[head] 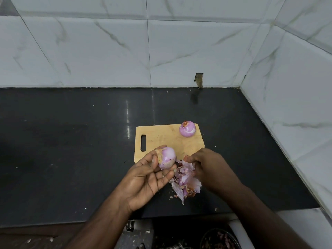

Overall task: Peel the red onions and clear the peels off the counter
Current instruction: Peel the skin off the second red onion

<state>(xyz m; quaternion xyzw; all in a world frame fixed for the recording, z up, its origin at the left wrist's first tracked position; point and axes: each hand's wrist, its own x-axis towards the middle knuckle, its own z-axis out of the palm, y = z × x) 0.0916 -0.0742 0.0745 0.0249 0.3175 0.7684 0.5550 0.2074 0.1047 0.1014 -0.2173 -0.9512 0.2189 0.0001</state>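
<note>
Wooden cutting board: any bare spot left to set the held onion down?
Yes: the light wooden cutting board is bare between its handle slot and the peeled purple onion at its far right corner. The near right corner is crowded by the right hand and peel pile.

Two peeled red onions are counted: one at 12 o'clock (187, 128), one at 9 o'clock (166, 157); one cutting board (161, 139); one peel heap (186, 182).

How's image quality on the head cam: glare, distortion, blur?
Head view: vertical glare streak on the dark counter left of the cutting board; wide-angle bowing at the wall tiles and counter edge; right hand slightly soft over the peels; left hand and held onion sharp enough; bottom edge dim.
</note>
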